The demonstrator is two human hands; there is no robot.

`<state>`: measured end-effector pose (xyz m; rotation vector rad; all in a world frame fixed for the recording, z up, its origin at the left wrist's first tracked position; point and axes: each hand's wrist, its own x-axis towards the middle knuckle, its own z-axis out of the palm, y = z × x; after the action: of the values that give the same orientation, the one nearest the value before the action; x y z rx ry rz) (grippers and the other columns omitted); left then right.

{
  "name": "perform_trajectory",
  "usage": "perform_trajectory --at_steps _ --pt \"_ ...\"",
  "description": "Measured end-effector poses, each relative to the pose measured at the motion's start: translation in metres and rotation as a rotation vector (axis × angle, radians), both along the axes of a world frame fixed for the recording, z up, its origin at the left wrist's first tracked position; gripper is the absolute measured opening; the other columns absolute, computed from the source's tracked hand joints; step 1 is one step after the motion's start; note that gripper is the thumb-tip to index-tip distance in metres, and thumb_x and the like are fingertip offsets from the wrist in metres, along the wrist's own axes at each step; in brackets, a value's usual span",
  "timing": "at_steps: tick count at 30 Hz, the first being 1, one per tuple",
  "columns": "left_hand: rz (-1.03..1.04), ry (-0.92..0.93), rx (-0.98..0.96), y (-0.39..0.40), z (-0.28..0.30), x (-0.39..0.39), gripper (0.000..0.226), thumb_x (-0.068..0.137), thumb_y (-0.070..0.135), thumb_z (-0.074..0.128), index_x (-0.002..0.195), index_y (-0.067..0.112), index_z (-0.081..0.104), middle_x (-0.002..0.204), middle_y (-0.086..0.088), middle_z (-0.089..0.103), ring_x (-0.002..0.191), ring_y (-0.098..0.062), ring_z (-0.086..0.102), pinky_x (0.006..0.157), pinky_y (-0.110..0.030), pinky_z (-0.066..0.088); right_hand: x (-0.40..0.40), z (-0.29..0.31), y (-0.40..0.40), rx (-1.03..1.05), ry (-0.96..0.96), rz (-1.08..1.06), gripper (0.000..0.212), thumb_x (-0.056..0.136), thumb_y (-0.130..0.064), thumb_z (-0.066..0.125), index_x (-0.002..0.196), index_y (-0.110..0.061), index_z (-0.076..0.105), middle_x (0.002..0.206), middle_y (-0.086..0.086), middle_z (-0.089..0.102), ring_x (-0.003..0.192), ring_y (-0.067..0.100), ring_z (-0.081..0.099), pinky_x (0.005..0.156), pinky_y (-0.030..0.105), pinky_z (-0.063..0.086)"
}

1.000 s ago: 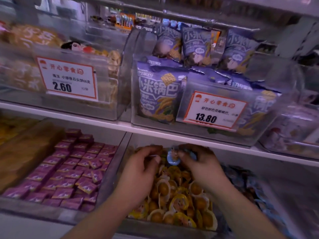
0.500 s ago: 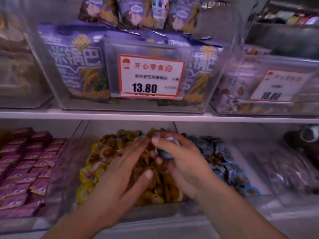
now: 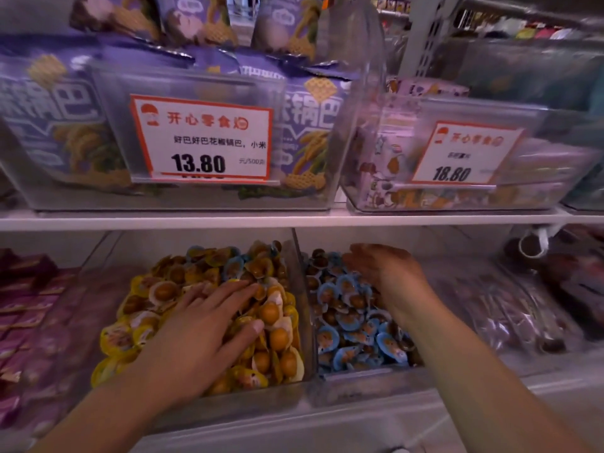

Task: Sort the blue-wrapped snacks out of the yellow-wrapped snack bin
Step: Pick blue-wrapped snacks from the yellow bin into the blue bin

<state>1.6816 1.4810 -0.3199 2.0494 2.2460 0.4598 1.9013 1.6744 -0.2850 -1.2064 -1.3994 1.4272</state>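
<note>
A clear bin (image 3: 228,408) on the lower shelf holds yellow-wrapped snacks (image 3: 277,338). A few blue-wrapped snacks (image 3: 233,267) lie among them near the back. My left hand (image 3: 209,328) rests flat on the yellow pile, fingers straight. To the right, behind a clear divider, a second bin (image 3: 359,385) is filled with blue-wrapped snacks (image 3: 346,318). My right hand (image 3: 390,279) hovers low over that blue pile at its right side, fingers loosely spread and slightly blurred. I see nothing held in it.
Purple square packs (image 3: 32,305) fill the bin at the left. Dark bagged snacks (image 3: 510,308) lie at the right. The white shelf edge (image 3: 294,220) runs just above the bins, carrying clear bins of purple bags with price tags (image 3: 201,138).
My right hand moved right from over the yellow bin into the blue bin and no longer pinches the blue snack. My left hand stayed on the yellow pile.
</note>
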Motion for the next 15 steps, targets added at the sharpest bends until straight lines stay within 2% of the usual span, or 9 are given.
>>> perform_trajectory --at_steps 3,5,6,8,10,13,15 --pt "-0.004 0.0 0.0 0.001 0.002 0.001 0.064 0.092 0.073 0.015 0.147 0.044 0.032 0.143 0.024 0.043 0.131 -0.004 0.043 0.119 -0.034 0.022 -0.013 0.001 -0.015 0.095 0.009 0.026 0.013 0.089 -0.019 0.064 0.093 -0.023 0.075 0.098 -0.002 0.076 0.1 0.014 0.07 0.09 0.029 0.054" --pt "-0.004 -0.017 0.015 0.0 0.003 -0.001 0.056 0.094 0.07 0.021 0.14 0.043 0.04 0.133 0.023 0.048 0.123 -0.004 0.046 0.114 -0.033 0.03 -0.032 0.0 -0.032 0.213 -0.056 0.143 0.016 0.091 -0.023 0.062 0.103 -0.028 0.071 0.103 -0.009 0.072 0.1 -0.001 0.065 0.083 0.013 0.051" --pt "0.001 -0.005 0.011 -0.002 0.004 -0.003 0.051 0.094 0.068 0.024 0.133 0.042 0.046 0.126 0.023 0.05 0.119 -0.005 0.048 0.112 -0.032 0.033 -0.042 -0.002 -0.041 0.277 -0.085 0.223 0.02 0.091 -0.023 0.063 0.108 -0.031 0.068 0.108 -0.01 0.069 0.102 -0.004 0.063 0.085 0.01 0.048" --pt "0.017 0.067 0.002 -0.004 0.008 -0.011 0.04 0.094 0.062 0.029 0.116 0.039 0.053 0.11 0.02 0.053 0.106 -0.008 0.056 0.104 -0.033 0.039 -0.06 -0.008 -0.054 0.452 -0.188 0.343 0.032 0.091 -0.021 0.063 0.115 -0.042 0.061 0.12 -0.012 0.057 0.112 -0.001 0.052 0.097 0.006 0.037" --pt "0.063 0.161 -0.003 -0.008 0.015 -0.021 0.039 0.091 0.057 0.026 0.104 0.035 0.056 0.098 0.016 0.058 0.095 -0.013 0.061 0.097 -0.037 0.042 -0.07 -0.013 -0.059 0.571 -0.281 0.37 0.043 0.09 -0.017 0.06 0.114 -0.053 0.053 0.123 -0.013 0.04 0.109 -0.005 0.039 0.092 -0.008 0.021" --pt "0.194 0.283 -0.038 -0.016 0.023 -0.031 0.053 0.086 0.055 0.019 0.111 0.035 0.061 0.101 0.013 0.062 0.099 -0.015 0.062 0.101 -0.037 0.039 -0.071 -0.014 -0.059 0.56 -0.308 0.35 0.051 0.09 -0.009 0.055 0.107 -0.057 0.05 0.126 -0.009 0.032 0.105 0.0 0.04 0.09 -0.011 0.017" --pt "0.243 0.311 -0.03 -0.017 0.027 -0.033 0.043 0.091 0.053 0.03 0.116 0.037 0.061 0.11 0.013 0.06 0.103 -0.015 0.06 0.1 -0.035 0.039 -0.071 -0.013 -0.06 0.567 -0.332 0.339 0.051 0.089 -0.006 0.053 0.097 -0.056 0.051 0.125 -0.007 0.034 0.106 0.002 0.042 0.096 -0.003 0.023"
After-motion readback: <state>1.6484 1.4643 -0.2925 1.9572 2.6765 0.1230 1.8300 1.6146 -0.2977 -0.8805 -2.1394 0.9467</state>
